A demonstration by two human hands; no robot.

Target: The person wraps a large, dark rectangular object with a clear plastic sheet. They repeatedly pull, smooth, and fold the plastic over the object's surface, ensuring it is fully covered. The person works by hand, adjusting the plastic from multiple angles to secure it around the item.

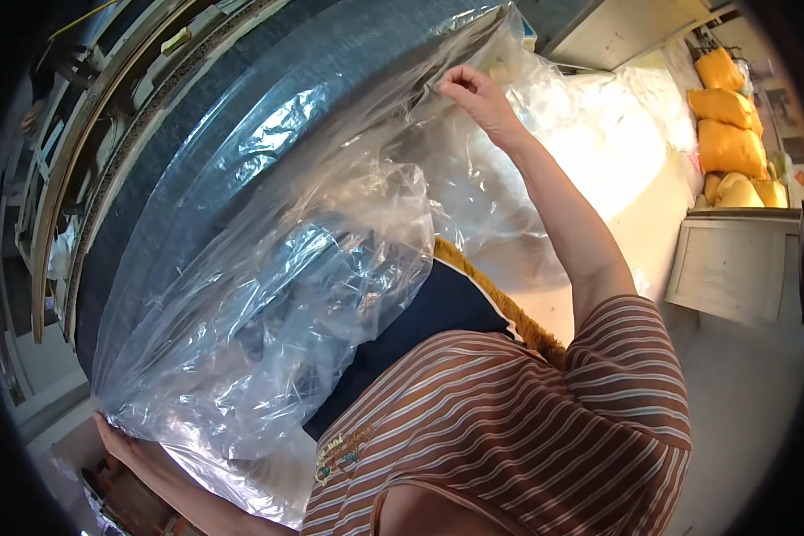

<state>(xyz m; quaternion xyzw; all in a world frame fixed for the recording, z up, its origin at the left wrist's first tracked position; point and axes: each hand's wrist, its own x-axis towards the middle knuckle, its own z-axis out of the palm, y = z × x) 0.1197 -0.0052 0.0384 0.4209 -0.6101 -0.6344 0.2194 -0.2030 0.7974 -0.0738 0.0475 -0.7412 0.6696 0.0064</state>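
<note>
In the head view, the right hand (484,104) has its grip pinched on the clear plastic sheet (330,255), and the left hand (119,439) looks clamped on its edge too. Long folds run roughly grip to grip, bunched slack between, closer to the left honestly.

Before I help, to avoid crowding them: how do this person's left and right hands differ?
The right hand visibly pinches the plastic sheet; the left hand is partly hidden. The right hand is near the picture's top, the left hand low at left. Both are bare, at the sheet.
</note>
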